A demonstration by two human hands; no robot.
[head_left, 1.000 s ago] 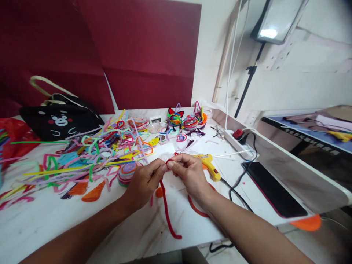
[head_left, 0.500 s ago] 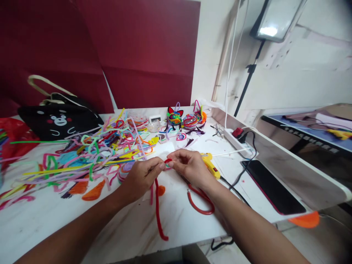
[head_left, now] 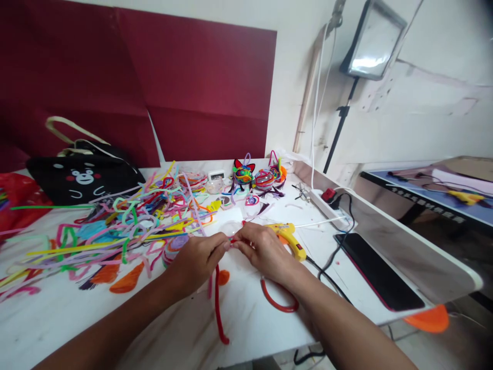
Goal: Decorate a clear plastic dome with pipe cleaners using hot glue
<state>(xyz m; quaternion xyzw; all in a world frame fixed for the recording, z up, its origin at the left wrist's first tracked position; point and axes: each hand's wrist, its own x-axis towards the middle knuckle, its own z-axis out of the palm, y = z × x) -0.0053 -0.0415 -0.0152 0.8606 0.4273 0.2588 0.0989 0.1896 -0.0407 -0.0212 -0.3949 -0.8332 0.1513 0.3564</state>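
My left hand [head_left: 206, 257] and my right hand [head_left: 260, 249] meet over the white table, fingertips almost touching. Both pinch a small red piece with a bit of green or teal, mostly covered by the fingers. From beneath my left hand a red pipe cleaner [head_left: 218, 308] hangs down toward the table's front edge. A short pink pipe cleaner and an orange disc [head_left: 224, 277] lie beside it. Beneath my right wrist is a curved red cord [head_left: 279, 307]. The yellow glue gun [head_left: 295, 242] rests just behind my right hand.
A tangled pile of colourful pipe cleaners [head_left: 146, 216] covers the left. Decorated balls [head_left: 244, 173] stand at the back. At right are a power strip [head_left: 327, 208], a black phone [head_left: 379, 272] and black cables. A black bag [head_left: 84, 174] sits back left.
The camera view has tilted up slightly, so the scene sits lower. My right fingers have closed in further over the small red piece, which now shows less.
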